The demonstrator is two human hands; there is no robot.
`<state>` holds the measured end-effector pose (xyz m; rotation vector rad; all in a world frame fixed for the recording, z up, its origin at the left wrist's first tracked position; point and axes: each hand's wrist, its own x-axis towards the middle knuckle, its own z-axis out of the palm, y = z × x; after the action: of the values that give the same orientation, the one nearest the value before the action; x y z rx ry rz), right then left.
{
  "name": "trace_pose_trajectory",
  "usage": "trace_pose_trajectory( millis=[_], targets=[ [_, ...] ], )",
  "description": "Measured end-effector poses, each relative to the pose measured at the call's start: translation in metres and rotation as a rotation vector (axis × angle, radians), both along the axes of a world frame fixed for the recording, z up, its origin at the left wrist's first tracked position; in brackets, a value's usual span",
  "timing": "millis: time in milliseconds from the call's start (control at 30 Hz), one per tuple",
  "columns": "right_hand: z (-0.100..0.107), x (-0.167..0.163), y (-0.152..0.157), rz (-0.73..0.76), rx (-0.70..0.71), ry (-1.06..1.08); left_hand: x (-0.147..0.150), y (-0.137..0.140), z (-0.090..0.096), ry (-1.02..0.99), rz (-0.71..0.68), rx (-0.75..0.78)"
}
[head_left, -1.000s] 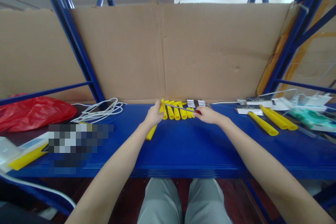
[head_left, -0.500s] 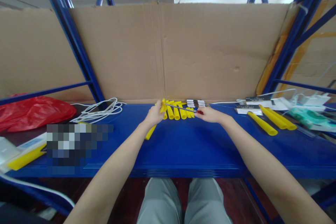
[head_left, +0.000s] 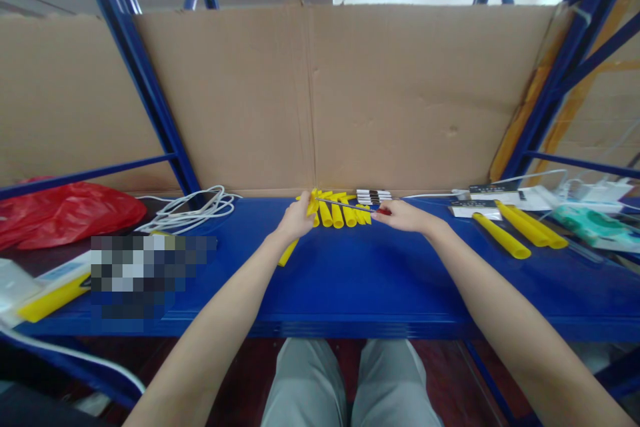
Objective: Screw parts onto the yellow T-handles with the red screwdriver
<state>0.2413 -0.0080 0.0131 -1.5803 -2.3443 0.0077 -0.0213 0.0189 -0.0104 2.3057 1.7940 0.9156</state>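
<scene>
1. left grip (head_left: 297,219): clenched round a yellow piece (head_left: 313,201), at the back of the blue table (head_left: 370,280), by the left end of a row of yellow tubes (head_left: 338,215).
2. right grip (head_left: 405,216): grasping the red handle of what i take for a screwdriver (head_left: 347,205). its thin metal shaft slants left across the row, tip at the yellow piece; i cannot tell whether it sits inside or only against it.
3. a single yellow tube (head_left: 289,252) shows below the left wrist, pointing toward the near edge. whether it joins the yellow piece: hidden from me.
4. handling (judgement): the yellow piece looks like smooth plastic; i expect it light, fairly stiff, apt to twist or slip sooner than break. best hold: firmly across its body, clear of the tip.
5. screwdriver: rigid, probably heavier at the handle; hold it there.
6. nearby: a stack of white-and-dark strips (head_left: 373,197) behind the row's right end, before the cardboard (head_left: 400,93).
</scene>
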Motion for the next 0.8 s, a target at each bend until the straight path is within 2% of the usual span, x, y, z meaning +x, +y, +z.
trace_pose_trajectory(
  millis=[67,333,400,533,567,633,800],
  targets=[
    [0.000,0.002,0.001,0.001,-0.010,-0.016,0.001,-0.002,0.001,-0.006,0.004,-0.004],
    [-0.008,0.002,0.002,-0.120,0.112,-0.017,0.002,-0.003,0.001,-0.002,0.004,-0.009],
    [-0.009,0.003,0.001,-0.101,0.058,0.028,0.002,-0.003,0.001,-0.009,0.000,-0.004],
    [-0.010,0.008,0.002,0.040,-0.228,0.169,0.002,-0.003,0.001,0.007,0.005,-0.005],
    [-0.011,0.009,0.002,0.064,-0.261,0.188,0.002,-0.003,0.001,0.014,0.010,-0.007],
    [-0.014,0.010,0.003,0.074,-0.251,0.208,0.002,-0.003,0.001,0.022,0.013,-0.010],
    [-0.020,0.005,0.004,-0.023,-0.229,0.292,0.001,-0.002,0.001,0.028,0.007,-0.011]
  ],
)
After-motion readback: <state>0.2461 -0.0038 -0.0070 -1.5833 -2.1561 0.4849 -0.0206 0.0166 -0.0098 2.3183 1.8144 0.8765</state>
